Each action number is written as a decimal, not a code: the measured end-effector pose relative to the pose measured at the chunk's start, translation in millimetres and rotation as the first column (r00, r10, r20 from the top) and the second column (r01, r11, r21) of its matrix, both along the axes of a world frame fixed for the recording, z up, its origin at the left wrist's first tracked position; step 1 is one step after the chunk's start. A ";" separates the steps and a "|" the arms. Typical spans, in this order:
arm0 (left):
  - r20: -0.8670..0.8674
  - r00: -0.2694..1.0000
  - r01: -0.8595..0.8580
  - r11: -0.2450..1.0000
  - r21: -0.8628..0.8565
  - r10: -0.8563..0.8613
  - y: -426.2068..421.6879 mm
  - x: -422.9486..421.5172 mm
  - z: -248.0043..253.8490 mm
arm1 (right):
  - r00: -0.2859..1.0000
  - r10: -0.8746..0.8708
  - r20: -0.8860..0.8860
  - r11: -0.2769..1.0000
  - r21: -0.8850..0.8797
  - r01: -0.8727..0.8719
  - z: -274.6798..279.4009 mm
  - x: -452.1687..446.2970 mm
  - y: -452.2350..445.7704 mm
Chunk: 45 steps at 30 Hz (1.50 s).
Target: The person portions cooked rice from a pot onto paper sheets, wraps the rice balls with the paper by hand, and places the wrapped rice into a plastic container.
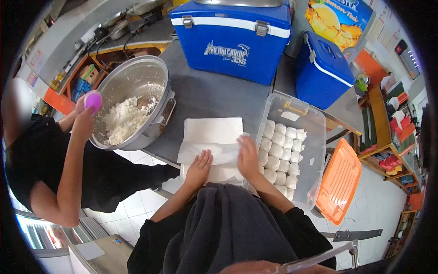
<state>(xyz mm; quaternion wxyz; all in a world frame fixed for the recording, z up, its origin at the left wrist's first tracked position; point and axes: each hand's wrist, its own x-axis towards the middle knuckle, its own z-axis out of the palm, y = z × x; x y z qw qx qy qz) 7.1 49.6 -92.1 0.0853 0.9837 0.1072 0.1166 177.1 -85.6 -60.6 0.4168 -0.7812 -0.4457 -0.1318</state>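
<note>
On the grey table lies a stack of white paper sheets [213, 129], with a folded sheet [219, 154] across its middle that looks wrapped around something. My left hand [199, 168] rests on the near edge of the folded paper, fingers spread. At the fold's right end is my right hand [247, 157], slightly blurred, its fingers near the paper; whether they grip it is unclear. Right of it, a clear plastic box [315, 132] holds rows of white wrapped bundles [276, 150].
A co-worker [68, 173] at the left holds a purple cup [93, 101] over a large pot [160, 73] of rice [125, 121]. Behind stand a large blue cooler [228, 45] and a smaller one [321, 68]. An orange lid [340, 182] leans beyond the box.
</note>
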 end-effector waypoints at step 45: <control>0.408 0.784 -0.186 0.804 -0.564 0.467 20.7 30.6 -17.0 | 0.970 0.193 -0.148 0.907 -0.351 -0.234 -47.3 -20.2 17.8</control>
